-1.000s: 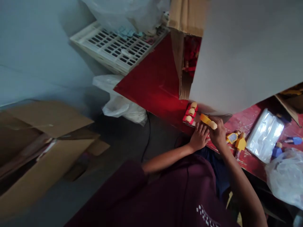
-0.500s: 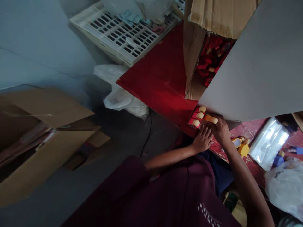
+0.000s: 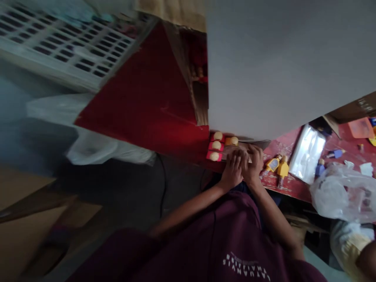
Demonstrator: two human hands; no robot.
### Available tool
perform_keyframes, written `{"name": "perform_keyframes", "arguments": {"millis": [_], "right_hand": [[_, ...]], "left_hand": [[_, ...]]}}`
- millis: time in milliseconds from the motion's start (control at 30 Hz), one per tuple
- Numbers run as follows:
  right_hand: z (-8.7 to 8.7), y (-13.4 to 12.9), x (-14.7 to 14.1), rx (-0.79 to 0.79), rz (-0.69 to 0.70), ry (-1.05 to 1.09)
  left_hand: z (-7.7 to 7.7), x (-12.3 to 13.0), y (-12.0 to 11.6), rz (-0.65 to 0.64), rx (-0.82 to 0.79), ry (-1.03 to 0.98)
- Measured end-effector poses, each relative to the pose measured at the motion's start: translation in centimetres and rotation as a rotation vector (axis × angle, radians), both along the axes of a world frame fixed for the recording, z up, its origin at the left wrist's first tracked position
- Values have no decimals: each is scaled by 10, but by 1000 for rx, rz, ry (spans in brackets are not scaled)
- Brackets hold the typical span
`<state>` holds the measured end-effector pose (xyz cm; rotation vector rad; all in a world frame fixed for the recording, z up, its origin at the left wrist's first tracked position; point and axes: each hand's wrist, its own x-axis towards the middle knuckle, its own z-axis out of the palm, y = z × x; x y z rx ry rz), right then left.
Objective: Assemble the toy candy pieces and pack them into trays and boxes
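Note:
Three red peg figures (image 3: pixel 216 145) with round tan heads lie in a column at the left end of a small shallow box (image 3: pixel 229 152). Beside them, against the far side, lies an orange peg figure (image 3: pixel 232 141). My left hand (image 3: pixel 232 172) rests over the box's near edge, its fingers stretched forward and holding nothing I can see. Touching it, my right hand (image 3: pixel 253 162) has bent fingers at the box's right part; whatever may be in them is hidden. To the right lie yellow figures (image 3: pixel 282 168) on the red table (image 3: pixel 152 117).
A big grey panel (image 3: pixel 279 66) overhangs the table beyond my hands. Behind it stands a cardboard box (image 3: pixel 173 15) with red pieces. A white slatted crate (image 3: pixel 73 51) is at the left. Clear plastic packets (image 3: pixel 308 154) and a plastic bag (image 3: pixel 337 192) lie right.
The orange figure has left my right hand and lies beside the red ones. My right hand has drawn back toward my left. The view has swung to the right.

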<state>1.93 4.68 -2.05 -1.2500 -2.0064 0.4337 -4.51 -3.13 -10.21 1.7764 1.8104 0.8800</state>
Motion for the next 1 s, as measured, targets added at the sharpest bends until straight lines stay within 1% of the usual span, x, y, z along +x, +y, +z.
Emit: {"name": "perform_keyframes", "arguments": {"millis": [33, 100, 167, 233, 300, 400, 467, 600, 700, 733, 800, 867, 900, 933, 1000], "right_hand": [[-1, -2, 19, 12, -109, -12], [-7, -7, 59, 12, -373, -98], [-16, -9, 93, -95, -583, -255], [-27, -9, 114, -266, -693, -403], [-34, -6, 122, -403, -734, -474], [-36, 2, 120, -509, -714, -488], [-34, 8, 119, -551, -682, -447], [-29, 14, 131, -660, -575, -193], [-17, 3, 145, -721, -488, -84], [-10, -4, 149, -719, -483, -15], [8, -20, 153, -667, -497, 209], [29, -35, 149, -580, -485, 442], [38, -40, 143, -535, -450, 506], [45, -43, 136, -492, -391, 508], [52, -41, 117, -408, -218, 398]], "left_hand": [[1, 0, 1, -11, -34, 70], [0, 2, 3, -27, -71, 189], [-5, 4, 3, -28, -74, 268], [-9, 5, 2, -25, -63, 321], [-11, 6, 2, -20, -54, 357], [-12, 7, 1, -19, -50, 391], [-11, 7, 2, -20, -51, 404], [-11, 7, 3, -24, -43, 418], [-10, 8, 6, -42, -39, 429], [-9, 8, 7, -53, -36, 432], [-7, 12, 10, -78, -21, 437], [-4, 17, 13, -93, 2, 440], [-3, 21, 15, -104, 17, 438], [-2, 26, 17, -117, 33, 432], [-4, 36, 21, -151, 64, 414]]}}
